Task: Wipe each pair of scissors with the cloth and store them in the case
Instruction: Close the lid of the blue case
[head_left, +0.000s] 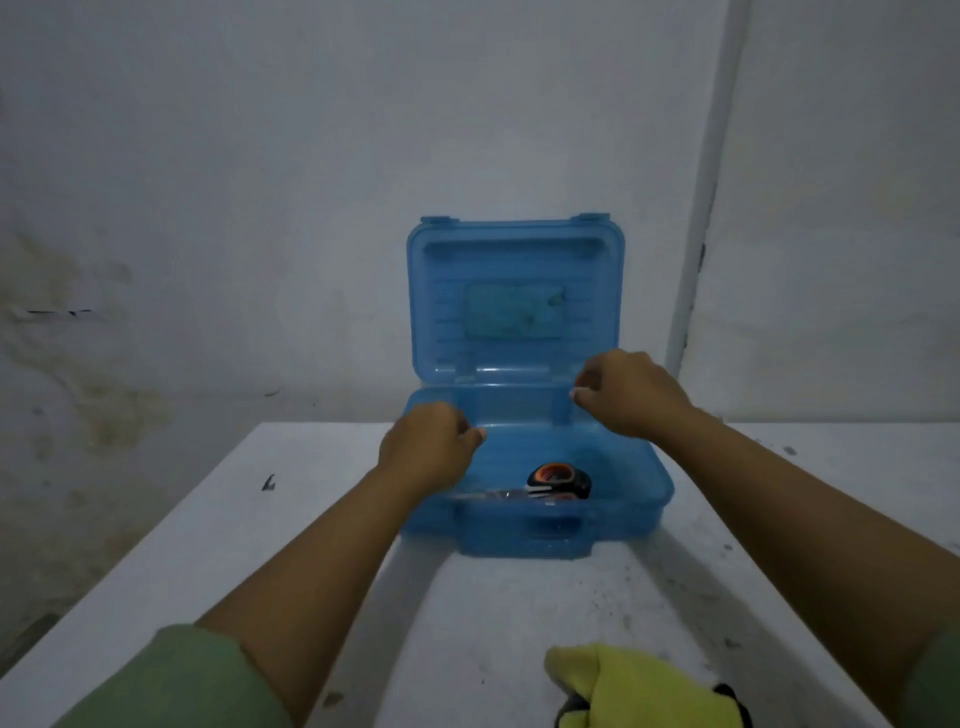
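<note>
Blue case (623, 483) open on table (322, 519), lid upright against wall for access. Scissors (558, 483) already inside case. Left hand (428, 454), right hand (631, 392) over case, fingers curled, holding nothing visible. Yellow cloth (623, 686) nearer than case, dark handle beneath: likely another pair waiting.

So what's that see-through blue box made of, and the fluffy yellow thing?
The see-through blue box looks like glossy hard plastic: the scissors inside show through its wall. The fluffy yellow thing seems a soft fabric cloth, crumpled, with a matte, fuzzy surface.
</note>
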